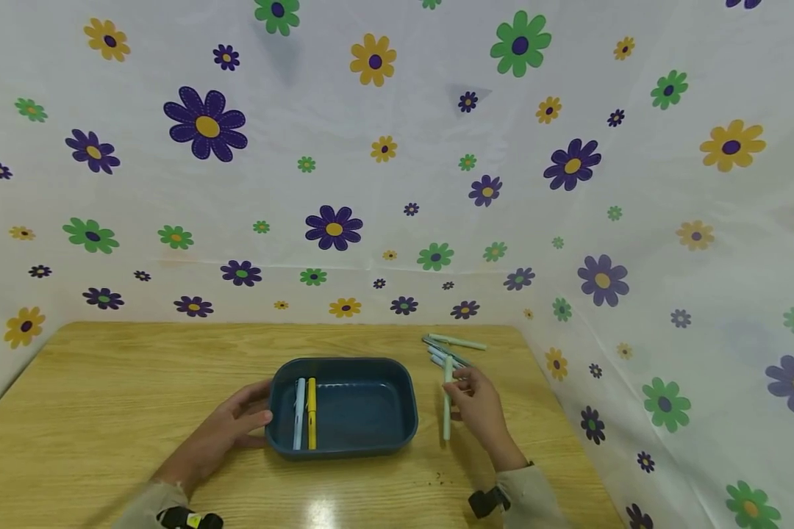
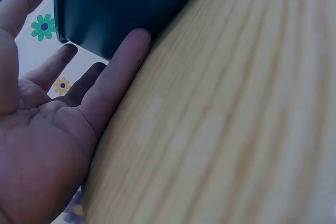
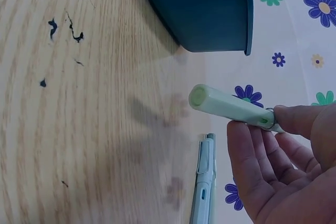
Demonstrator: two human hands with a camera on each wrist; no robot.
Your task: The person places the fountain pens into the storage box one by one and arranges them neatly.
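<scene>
A dark blue rectangular bin (image 1: 364, 454) stands on the table, with a light blue pen (image 1: 299, 415) and a yellow pen (image 1: 312, 415) lying side by side at its left end. My left hand (image 1: 228, 426) rests against the bin's left wall, its fingers fairly straight, touching the outside. To the right of the bin, my right hand (image 1: 479, 408) pinches a pale green pen (image 3: 231, 105) between thumb and fingers, raised above the table in the right wrist view. Beyond this hand lie several loose pens (image 1: 459, 342), pale green, light blue and a darker one.
The wooden table (image 1: 139, 382) meets a white flowered sheet (image 1: 423, 132) at the back and right. Small dark marks (image 1: 440, 477) spot the tabletop near the right forearm. Both wrists wear black straps.
</scene>
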